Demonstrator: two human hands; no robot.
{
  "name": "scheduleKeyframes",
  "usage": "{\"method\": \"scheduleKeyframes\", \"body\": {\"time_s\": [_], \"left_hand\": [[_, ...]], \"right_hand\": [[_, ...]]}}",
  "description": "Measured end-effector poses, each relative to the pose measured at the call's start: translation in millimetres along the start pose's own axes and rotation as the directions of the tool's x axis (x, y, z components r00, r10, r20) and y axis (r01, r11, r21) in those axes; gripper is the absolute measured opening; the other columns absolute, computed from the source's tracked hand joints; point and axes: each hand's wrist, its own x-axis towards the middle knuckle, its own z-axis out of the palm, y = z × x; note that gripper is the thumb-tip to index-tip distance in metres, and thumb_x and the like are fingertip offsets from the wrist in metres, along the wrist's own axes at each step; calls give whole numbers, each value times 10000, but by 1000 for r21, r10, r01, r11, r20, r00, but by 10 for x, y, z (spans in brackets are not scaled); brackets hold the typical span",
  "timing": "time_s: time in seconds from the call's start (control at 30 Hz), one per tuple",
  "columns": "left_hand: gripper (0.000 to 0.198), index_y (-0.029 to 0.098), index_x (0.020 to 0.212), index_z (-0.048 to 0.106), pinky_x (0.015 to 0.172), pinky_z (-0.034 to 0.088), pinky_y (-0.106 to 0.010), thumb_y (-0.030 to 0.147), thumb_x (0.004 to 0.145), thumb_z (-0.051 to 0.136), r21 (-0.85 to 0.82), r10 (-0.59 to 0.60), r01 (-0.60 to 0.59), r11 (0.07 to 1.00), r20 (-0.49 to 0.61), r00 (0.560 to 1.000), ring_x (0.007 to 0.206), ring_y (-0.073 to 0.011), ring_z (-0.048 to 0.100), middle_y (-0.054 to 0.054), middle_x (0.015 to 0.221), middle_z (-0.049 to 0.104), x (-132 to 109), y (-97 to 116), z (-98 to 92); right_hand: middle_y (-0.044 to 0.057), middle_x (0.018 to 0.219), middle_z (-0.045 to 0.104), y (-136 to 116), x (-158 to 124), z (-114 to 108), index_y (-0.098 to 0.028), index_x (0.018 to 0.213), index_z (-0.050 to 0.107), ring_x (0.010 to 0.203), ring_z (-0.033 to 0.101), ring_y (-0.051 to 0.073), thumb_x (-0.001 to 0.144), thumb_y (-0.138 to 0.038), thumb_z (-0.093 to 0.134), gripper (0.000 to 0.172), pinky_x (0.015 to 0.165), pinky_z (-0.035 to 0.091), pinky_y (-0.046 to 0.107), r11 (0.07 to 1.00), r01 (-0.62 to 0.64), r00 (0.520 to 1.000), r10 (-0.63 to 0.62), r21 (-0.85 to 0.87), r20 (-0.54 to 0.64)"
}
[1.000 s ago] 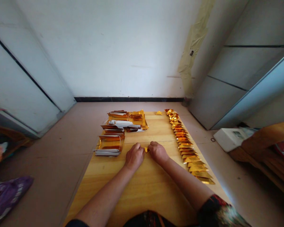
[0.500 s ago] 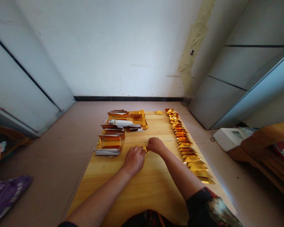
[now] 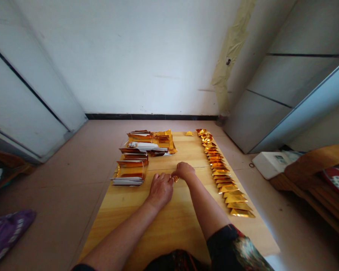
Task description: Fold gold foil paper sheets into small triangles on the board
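Near the middle of the wooden table (image 3: 169, 210), a small piece of gold foil paper (image 3: 176, 179) is between my two hands, mostly covered by fingers. My left hand (image 3: 161, 188) rests low over the tabletop with its fingers closed on the foil's left side. From the right, my right hand (image 3: 184, 171) pinches the same piece, its fingertips close to the left ones. A long row of folded gold foil pieces (image 3: 225, 187) runs down the table's right side. Stacks of gold foil sheets (image 3: 132, 171), curved and partly white, lie at the left.
More foil sheets with white paper rolls (image 3: 144, 146) lie at the back left. One small folded piece (image 3: 189, 133) sits alone by the far edge. A white box (image 3: 267, 165) and wooden furniture stand right; a purple bag (image 3: 9, 235) lies left on the floor.
My right hand has shifted slightly left, bringing its fingertips closer to my left hand over the foil. My left hand stays almost in place. The view has moved slightly.
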Motion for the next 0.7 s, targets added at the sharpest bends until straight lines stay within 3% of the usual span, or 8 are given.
{"method": "scheduleKeyframes", "body": {"time_s": [0.1,0.4,0.7], "left_hand": [[201,181,898,644,728,295,-370,149,837,455,38,8,-7,999,-19,1000,884,-228,518,-76,901,633,-7,3,11],[197,177,845,649,727,289,-369,224,860,458,42,4,-1,999,-75,997,867,-222,515,-74,860,627,-5,20,41],[224,172,793,648,724,284,-369,249,871,453,58,-7,14,998,-114,993,837,-213,519,-67,823,628,20,19,95]], "right_hand": [[113,1020,689,40,58,-5,-198,926,697,933,647,248,574,-361,722,389,671,492,268,1000,3,1000,-3,16,12],[52,606,685,154,99,-23,-171,682,696,643,669,181,584,-208,690,105,590,475,216,992,5,996,-15,123,83],[49,555,664,211,113,-5,-167,610,670,607,658,177,596,-185,672,22,596,479,225,986,-2,997,-11,166,73]]}}
